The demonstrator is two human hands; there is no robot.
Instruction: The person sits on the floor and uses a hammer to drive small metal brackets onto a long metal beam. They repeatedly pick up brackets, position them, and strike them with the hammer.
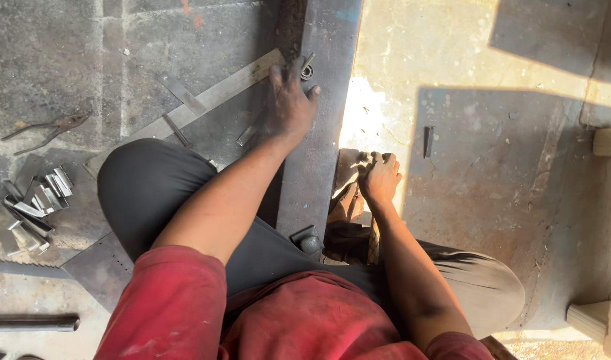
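Note:
I sit on the floor with a long dark steel bar (322, 100) running away from me between my knees. My left hand (289, 100) lies on the bar near its far end, fingers curled over a small metal ring-shaped part (308, 67). My right hand (380, 177) is closed around a small tool or handle just right of the bar, near my foot; what it holds is mostly hidden. A bolt-like block (309, 241) sits on the bar close to my lap.
A flat steel strip (205, 100) lies diagonally at left, with short offcuts (180, 93) beside it. Pliers (49, 128) and a heap of several cut metal pieces (32, 207) lie far left. A pipe (32, 324) is at lower left, wooden pieces (609, 143) at right.

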